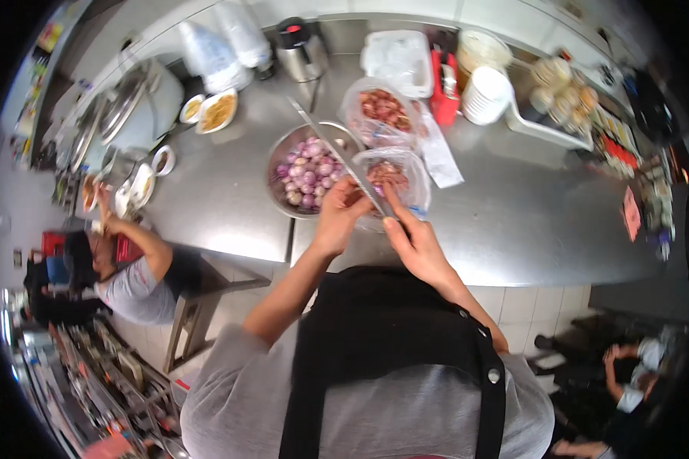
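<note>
Onions (308, 174), purple shading to white; knife (337, 149), silver; bowl (276, 197), silver; bench (528, 206), silver-grey; apron (375, 329), black; shirt (406, 405), grey; tubs (486, 96), white; jug (302, 57), silver, black-and-red top; floor tiles (517, 300), off-white.

Both bare forearms reach forward and angle inward. The left forearm (287, 298) slants up to the right, and the left hand (338, 220) has its fingers (347, 191) bent inward, the tips toward the right hand (416, 245). The right forearm (471, 302) slants up to the left; its hand is closed in a grip, the thumb (393, 229) stretched forward. The hands are close together, the left slightly farther forward.
</note>
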A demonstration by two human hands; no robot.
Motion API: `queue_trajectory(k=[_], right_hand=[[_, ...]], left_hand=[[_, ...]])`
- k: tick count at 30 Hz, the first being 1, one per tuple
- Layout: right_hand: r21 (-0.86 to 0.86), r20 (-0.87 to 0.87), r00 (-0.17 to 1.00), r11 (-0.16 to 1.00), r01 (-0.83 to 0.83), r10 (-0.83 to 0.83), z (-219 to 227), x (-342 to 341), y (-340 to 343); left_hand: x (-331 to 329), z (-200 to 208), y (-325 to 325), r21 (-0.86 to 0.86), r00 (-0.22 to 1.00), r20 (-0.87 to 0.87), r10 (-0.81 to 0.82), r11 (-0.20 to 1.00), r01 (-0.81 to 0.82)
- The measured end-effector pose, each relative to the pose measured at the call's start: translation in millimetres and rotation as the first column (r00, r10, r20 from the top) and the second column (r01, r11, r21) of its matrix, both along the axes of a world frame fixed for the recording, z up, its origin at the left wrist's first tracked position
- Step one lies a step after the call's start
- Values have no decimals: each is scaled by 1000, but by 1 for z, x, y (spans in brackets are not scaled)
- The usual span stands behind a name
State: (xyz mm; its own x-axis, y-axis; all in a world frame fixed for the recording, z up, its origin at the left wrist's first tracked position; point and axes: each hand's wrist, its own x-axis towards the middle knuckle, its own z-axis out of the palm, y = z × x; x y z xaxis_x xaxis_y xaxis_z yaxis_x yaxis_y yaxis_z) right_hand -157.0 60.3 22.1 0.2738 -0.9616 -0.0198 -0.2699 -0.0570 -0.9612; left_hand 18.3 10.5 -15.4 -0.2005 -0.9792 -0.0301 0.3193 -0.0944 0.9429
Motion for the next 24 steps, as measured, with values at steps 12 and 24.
queue_trajectory(k=[12,24], right_hand=[[340,521,838,940,-32,-160,-18,-7,-2],[367,375,878,917,155,-298,-30,-18,-12]], left_hand=[[-2,-12,-2,64,988,-135,-77,994,86],[1,0,-5,137,925,-274,-264,941,309]])
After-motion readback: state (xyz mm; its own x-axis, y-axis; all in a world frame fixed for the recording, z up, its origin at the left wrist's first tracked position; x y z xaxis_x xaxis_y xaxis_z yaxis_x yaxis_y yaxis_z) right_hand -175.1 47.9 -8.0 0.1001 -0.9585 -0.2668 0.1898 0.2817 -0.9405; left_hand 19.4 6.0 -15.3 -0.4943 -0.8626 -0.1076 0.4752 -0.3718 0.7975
